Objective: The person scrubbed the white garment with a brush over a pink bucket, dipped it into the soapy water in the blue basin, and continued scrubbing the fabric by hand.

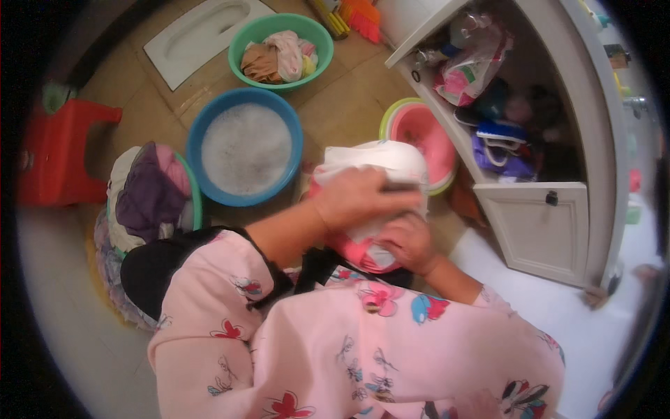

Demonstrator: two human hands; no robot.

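Observation:
A white cloth point(379, 154) with pink parts is spread over a rounded support in front of my lap; what it lies on is mostly hidden. My left hand point(361, 196) is over the middle of the cloth, blurred, its fingers pointing right. A dark strip shows between its fingers, too blurred to name. Below it, my right hand point(411, 241) has curled fingers gripping the cloth's right lower edge. Pink material point(384, 264) shows beneath, close to my right hand. Beyond the cloth stand pink and green nested basins point(426, 136), partly covered by it.
A blue basin point(193, 152) holds foamy water. Green basins with clothes stand at the back point(235, 68) and left point(196, 194). A red plastic stool point(57, 157) is far left. To the right is a cabinet with an open door point(534, 230). A squat toilet point(172, 57) lies behind.

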